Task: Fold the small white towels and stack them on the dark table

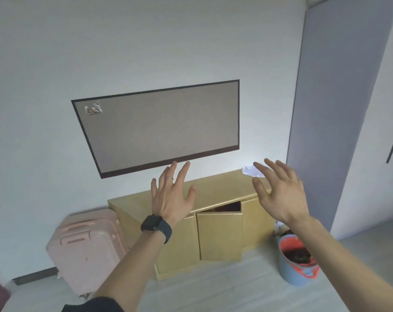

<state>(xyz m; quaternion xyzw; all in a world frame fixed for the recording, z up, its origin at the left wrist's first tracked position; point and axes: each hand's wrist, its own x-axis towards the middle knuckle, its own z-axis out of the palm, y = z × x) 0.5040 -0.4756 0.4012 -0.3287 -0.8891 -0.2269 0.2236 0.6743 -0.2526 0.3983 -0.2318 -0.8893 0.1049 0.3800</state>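
Both hands are raised in the air with fingers straight and spread, grasping nothing. The left hand, with a black watch at the wrist, is in front of the yellow cabinet. The right hand partly covers one crumpled white towel. The towel lies at the right rear end of the cabinet top. Its visible part runs lengthwise along the top, left to right. No fold is discernible.
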